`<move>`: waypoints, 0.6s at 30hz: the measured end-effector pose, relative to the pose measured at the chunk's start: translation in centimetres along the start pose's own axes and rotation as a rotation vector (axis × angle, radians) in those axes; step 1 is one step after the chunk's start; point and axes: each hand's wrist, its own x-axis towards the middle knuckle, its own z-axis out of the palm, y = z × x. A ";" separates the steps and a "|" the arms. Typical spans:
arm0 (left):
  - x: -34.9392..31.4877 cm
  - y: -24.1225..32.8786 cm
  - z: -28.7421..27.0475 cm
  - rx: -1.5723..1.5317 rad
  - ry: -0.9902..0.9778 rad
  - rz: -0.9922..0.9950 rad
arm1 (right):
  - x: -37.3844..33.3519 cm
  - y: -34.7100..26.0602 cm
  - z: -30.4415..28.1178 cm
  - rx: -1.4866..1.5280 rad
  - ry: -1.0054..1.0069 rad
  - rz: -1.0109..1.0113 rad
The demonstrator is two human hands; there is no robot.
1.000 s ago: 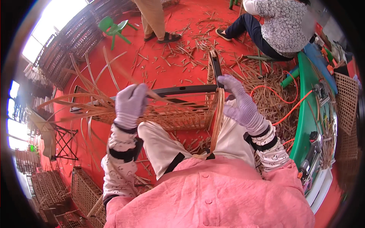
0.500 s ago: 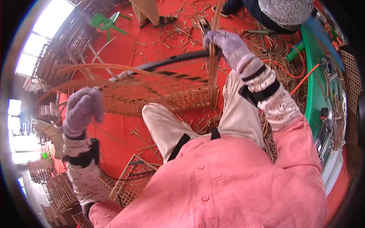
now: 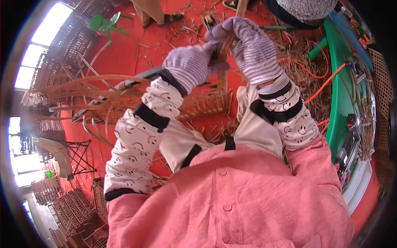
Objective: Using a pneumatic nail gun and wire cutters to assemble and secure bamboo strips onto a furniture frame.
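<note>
In front of my knees stands a woven rattan panel (image 3: pixel 202 103) with a dark bar (image 3: pixel 151 73) along its upper edge. My left hand (image 3: pixel 190 66), in a striped lilac glove, closes round the panel's upper right corner, its fingertips partly blurred. Close beside it, my right hand (image 3: pixel 255 51), gloved alike, is pinched on brown rattan strips (image 3: pixel 227 44) at that same corner. The fingers hide just how the strips meet the frame. Long loose strips (image 3: pixel 95 78) fan out to the left of my left forearm.
A green table (image 3: pixel 337 91) with tools curves along the right, an orange hose (image 3: pixel 324 84) crossing to it. Cane scraps (image 3: pixel 295 68) litter the red floor. Stacked woven panels (image 3: pixel 74 211) and a folding chair (image 3: pixel 60 157) stand left. Other people and a green stool (image 3: pixel 106 24) are ahead.
My left hand has swung from the far left over to the panel's upper right corner, beside my right hand. The right hand has shifted slightly, still at that corner with the strips.
</note>
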 end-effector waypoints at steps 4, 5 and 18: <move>2.5 -1.6 0.3 -0.175 0.134 0.016 | 4.3 -1.5 1.2 0.254 -0.064 0.186; 2.6 -1.7 0.2 -0.220 0.125 -0.025 | 5.0 -2.1 0.9 0.261 -0.107 0.220; 0.0 1.0 0.1 -0.318 -0.009 0.126 | -0.7 -5.6 1.8 0.309 0.063 0.368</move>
